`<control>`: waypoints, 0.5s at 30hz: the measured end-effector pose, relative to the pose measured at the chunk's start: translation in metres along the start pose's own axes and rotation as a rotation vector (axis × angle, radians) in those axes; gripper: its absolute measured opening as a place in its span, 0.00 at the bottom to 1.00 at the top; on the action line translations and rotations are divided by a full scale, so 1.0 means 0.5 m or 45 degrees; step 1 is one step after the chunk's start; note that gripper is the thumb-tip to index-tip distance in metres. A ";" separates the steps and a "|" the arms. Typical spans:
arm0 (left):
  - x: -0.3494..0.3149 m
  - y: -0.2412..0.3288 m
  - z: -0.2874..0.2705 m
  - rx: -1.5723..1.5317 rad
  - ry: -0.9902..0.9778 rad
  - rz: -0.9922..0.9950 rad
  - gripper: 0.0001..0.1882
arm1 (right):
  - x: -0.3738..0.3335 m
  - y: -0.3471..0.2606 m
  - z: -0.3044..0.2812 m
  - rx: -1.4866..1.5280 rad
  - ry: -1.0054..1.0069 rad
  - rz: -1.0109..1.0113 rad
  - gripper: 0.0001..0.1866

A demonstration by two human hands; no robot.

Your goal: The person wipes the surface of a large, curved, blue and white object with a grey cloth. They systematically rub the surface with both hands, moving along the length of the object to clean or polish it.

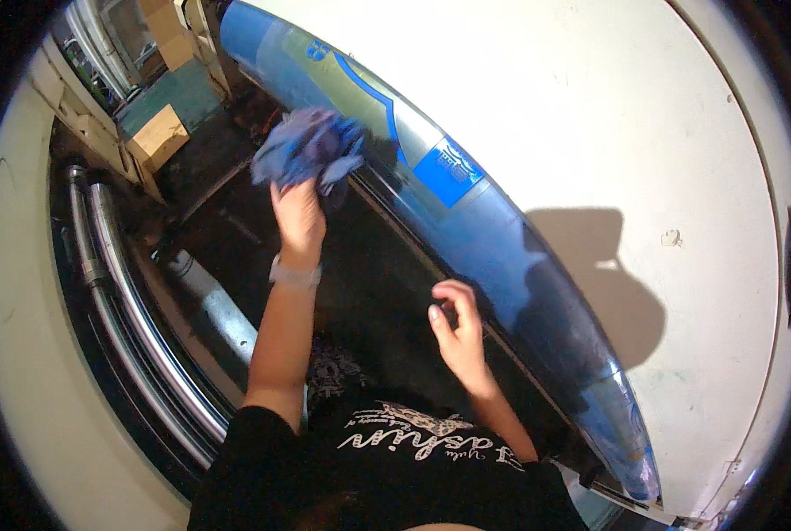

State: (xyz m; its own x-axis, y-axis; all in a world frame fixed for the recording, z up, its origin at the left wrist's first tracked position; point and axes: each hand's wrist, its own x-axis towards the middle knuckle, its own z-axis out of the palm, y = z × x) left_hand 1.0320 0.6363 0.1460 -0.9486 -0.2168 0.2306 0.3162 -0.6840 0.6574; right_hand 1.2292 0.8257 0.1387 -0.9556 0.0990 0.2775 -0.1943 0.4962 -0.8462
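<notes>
Crumpled blue-purple cloth (305, 149) gripped by left hand (299, 212); right hand (458, 329) half-curled, looks empty. Progress on shiny blue roll (493, 239) alongside can't be told.

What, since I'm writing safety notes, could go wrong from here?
The loose folds of the blue cloth in the left hand bunch up close to the blue cylinder; they might get dragged in if it turned.
The right hand is bare, empty and looks near the cylinder's edge; it could get pinched or scraped.
The pale wristband on the left arm might catch on an edge with a longer reach.
</notes>
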 end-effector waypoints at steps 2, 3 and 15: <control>0.049 -0.062 0.032 0.547 0.011 0.283 0.26 | -0.034 0.016 0.016 0.098 -0.093 0.096 0.10; 0.056 -0.111 0.030 0.890 0.028 0.372 0.29 | -0.048 0.027 0.022 0.116 -0.138 0.100 0.10; -0.176 -0.125 0.170 1.322 -0.536 0.771 0.23 | -0.140 0.084 0.029 0.050 -0.269 0.360 0.09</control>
State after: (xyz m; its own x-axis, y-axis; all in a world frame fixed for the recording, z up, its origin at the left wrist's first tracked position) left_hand 1.0969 0.7573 0.1454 -0.6310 0.0648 0.7731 0.7393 0.3523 0.5739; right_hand 1.2847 0.8272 0.0771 -0.9967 0.0451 -0.0674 0.0804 0.4408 -0.8940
